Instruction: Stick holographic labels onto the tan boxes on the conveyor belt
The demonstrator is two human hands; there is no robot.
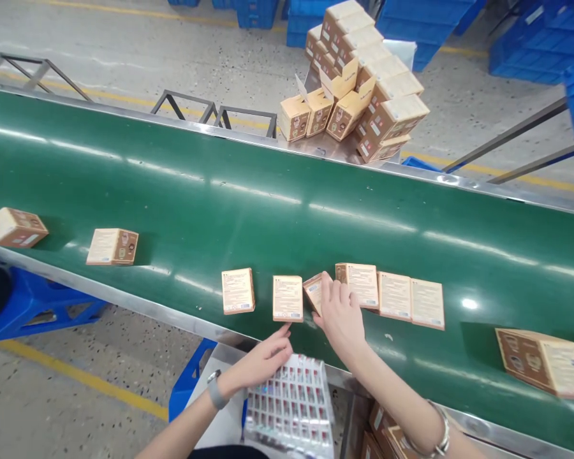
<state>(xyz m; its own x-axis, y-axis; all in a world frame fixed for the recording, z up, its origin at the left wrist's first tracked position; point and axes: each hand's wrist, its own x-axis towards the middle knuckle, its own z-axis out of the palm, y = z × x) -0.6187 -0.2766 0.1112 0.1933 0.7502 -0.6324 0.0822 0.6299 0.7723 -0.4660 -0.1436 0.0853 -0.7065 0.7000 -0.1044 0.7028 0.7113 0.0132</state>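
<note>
My right hand (342, 315) is closed on a small tilted box (313, 292) on the green conveyor belt (182, 191). Right of it, a row of cream boxes (395, 295) lies side by side. My left hand (270, 356) is at the belt's near edge, its index finger extended to the bottom edge of another box (287, 298). Beneath that hand is a sheet of silver stickers with red marks (289, 405); whether the fingers grip it is hard to see. One more box (238, 291) lies further left.
Brown boxes (112, 247) sit on the belt at the left, others (545, 363) at the right. Beyond the far rail, stacked boxes (377, 95) stand on a metal shelf, some with open flaps. Blue crates (530, 38) are behind. A blue stool (33, 306) is at lower left.
</note>
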